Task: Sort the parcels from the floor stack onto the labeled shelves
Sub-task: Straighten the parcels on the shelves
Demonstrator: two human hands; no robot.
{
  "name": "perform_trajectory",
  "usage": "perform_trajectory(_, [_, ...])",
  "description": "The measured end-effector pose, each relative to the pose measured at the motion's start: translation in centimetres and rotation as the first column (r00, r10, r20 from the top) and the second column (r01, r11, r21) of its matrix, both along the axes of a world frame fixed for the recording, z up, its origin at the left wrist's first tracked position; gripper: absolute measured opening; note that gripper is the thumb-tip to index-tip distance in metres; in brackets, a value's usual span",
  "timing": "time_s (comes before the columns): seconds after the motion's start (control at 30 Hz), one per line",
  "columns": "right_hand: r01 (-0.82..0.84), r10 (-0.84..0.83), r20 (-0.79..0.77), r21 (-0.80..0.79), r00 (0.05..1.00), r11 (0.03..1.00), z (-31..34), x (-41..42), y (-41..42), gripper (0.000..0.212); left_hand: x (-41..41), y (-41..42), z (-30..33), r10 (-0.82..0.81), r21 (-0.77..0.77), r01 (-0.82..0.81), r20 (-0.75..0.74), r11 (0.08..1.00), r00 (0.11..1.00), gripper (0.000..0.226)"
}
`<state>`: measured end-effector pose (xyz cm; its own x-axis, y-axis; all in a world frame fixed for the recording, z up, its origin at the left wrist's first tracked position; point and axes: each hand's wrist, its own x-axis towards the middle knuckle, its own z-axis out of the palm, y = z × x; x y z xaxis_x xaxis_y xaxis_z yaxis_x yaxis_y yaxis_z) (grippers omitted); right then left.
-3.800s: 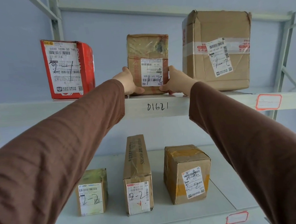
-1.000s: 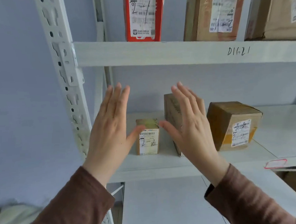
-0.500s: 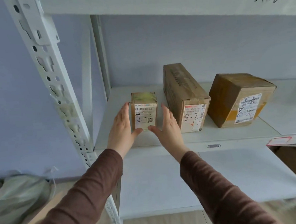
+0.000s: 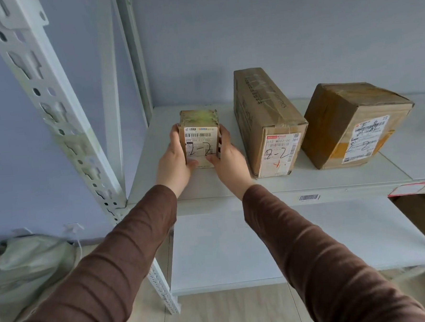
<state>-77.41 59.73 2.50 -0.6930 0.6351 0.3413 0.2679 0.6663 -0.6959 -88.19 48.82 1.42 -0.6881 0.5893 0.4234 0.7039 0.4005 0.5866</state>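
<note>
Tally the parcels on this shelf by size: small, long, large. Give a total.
Small parcel, held between the left hand and right hand: 1
Long parcel: 1
Large parcel: 1
Total: 3

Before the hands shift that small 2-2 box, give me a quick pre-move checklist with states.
1. Left hand grips the small cardboard box with the handwritten 2-2 label on its left side: ok.
2. Right hand grips its right side: ok.
3. Label faces outward and reads 2-2: ok.
4. Gap to the long tall cardboard box on the right: ok, apart.
5. The box matches its neighbours; the long box and the squat brown taped box also read 2-2: ok.
6. The white metal shelf carries its own 2-2 label: cannot tell; the red-bordered tag looks blank.
</note>
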Motion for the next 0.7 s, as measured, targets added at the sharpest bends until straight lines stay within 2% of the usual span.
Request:
perform_trajectory(0.27, [-0.002, 0.002, 0.016, -0.050, 1.000, 0.999, 0.3, -1.5, 0.3, 0.085, -1.3, 0.9, 0.3, 0.016, -0.026, -0.016, 0.014, 1.000, 1.000, 0.097])
perform_trajectory(0.37, [-0.008, 0.009, 0.046, -0.032, 0.999, 0.999, 0.2, -1.1, 0.1, 0.092, -1.1, 0.3, 0.0, 0.003, -0.013, -0.003, 0.021, 1.000, 1.000, 0.108])
perform_trajectory(0.47, [-0.016, 0.013, 0.037, 0.076, 0.999, 0.997, 0.3, 0.4, -0.9, 0.095, 0.2, -1.0, 0.1, 0.025, 0.030, -0.024, -0.049, 0.999, 0.998, 0.122])
perform_trajectory(0.6, [0.029, 0.021, -0.170, 0.291, 0.985, 0.956, 1.1, 4.8, -2.9, 0.082, 4.7, -2.0, 1.3, -0.049, 0.143, 0.081, -0.210, 0.986, 0.976, 0.111])
perform_trajectory(0.7, [0.093, 0.005, -0.250, 0.379, 0.968, 0.921, 0.8, 7.8, -3.3, 0.073, 7.7, -1.0, 1.5, -0.127, 0.150, 0.160, -0.208, 0.976, 0.970, 0.107])
